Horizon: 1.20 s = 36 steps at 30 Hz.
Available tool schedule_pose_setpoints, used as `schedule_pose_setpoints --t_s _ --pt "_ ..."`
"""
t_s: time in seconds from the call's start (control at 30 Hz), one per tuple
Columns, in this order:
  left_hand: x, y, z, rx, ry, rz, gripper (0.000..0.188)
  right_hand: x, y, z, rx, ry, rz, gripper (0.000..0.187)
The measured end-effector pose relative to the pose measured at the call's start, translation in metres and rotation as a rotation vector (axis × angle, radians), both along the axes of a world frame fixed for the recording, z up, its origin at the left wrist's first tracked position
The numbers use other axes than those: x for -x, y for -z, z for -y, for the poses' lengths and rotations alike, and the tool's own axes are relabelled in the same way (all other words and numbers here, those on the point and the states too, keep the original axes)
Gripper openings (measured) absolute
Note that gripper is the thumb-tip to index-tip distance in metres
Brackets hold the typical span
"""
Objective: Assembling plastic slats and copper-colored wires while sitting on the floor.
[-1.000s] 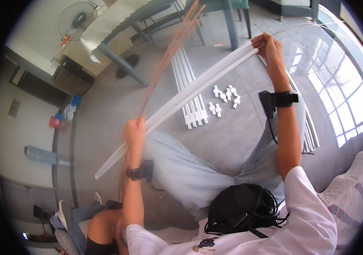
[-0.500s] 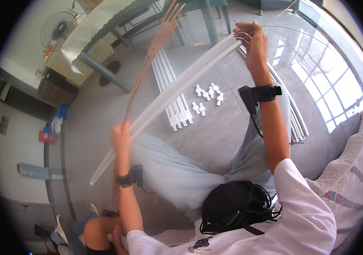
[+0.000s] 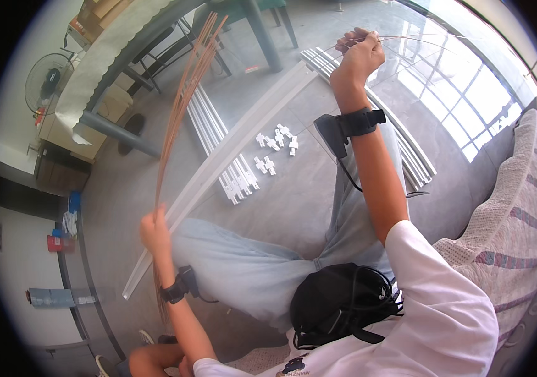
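Note:
My left hand (image 3: pixel 156 235) is closed round a bundle of long thin copper wires (image 3: pixel 177 116), which fans out above the fist and trails below it. A long white channel strip (image 3: pixel 249 132) slants past that hand toward the upper right; whether the fingers also grip it is hidden. Beyond the strip's far end, my right hand (image 3: pixel 359 55) is curled round a few thin copper wires (image 3: pixel 407 38) that stick out to the right. Several white strips (image 3: pixel 209 129) lie on the floor behind the channel. Small white connectors (image 3: pixel 279 137) are scattered beside them.
More white strips (image 3: pixel 400 135) lie on the floor by my right knee. A table (image 3: pixel 121 135) with a pale cover stands at the far left, near a fan (image 3: pixel 48 78). A patterned sofa cover (image 3: pixel 501 232) is at right; another person's leg (image 3: pixel 149 359) shows lower left.
My right hand has moved away from the channel's far end, and its fingers have curled in more. The left hand still grips the wire bundle. The whole view has shifted somewhat.

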<state>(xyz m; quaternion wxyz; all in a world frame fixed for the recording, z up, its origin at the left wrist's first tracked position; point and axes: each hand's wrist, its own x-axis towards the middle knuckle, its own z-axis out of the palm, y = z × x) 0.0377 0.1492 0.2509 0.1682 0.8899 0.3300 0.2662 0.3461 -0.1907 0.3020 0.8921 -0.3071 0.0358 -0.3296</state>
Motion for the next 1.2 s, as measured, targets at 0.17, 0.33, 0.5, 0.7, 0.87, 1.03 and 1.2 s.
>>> schedule_pose_setpoints --t_s 0.17,0.33,0.5,0.7,0.87,1.03,1.2 --pt "0.002 0.0 -0.001 -0.017 -0.003 -0.004 0.049 -0.001 0.0 0.001 0.011 -0.014 0.017 0.035" --pt "0.001 -0.002 -0.002 -0.02 -0.006 -0.026 0.049 -0.004 0.002 0.003 0.072 0.001 0.026 0.036" --pt "0.002 0.0 -0.002 -0.042 -0.003 -0.038 0.05 -0.009 0.009 -0.001 0.094 -0.033 0.015 0.036" --pt "0.002 0.002 -0.006 -0.057 -0.024 -0.067 0.05 -0.012 0.014 -0.005 0.064 -0.09 0.005 0.036" --pt "0.002 0.003 -0.004 -0.112 -0.005 -0.045 0.049 -0.01 0.012 -0.006 0.05 -0.108 0.024 0.036" --pt "0.001 0.0 0.0 -0.095 -0.024 -0.085 0.049 0.0 0.016 -0.025 0.136 -0.18 0.065 0.039" --pt "-0.002 0.002 -0.002 -0.127 -0.001 -0.062 0.05 0.018 0.022 -0.057 0.197 -0.268 0.044 0.04"
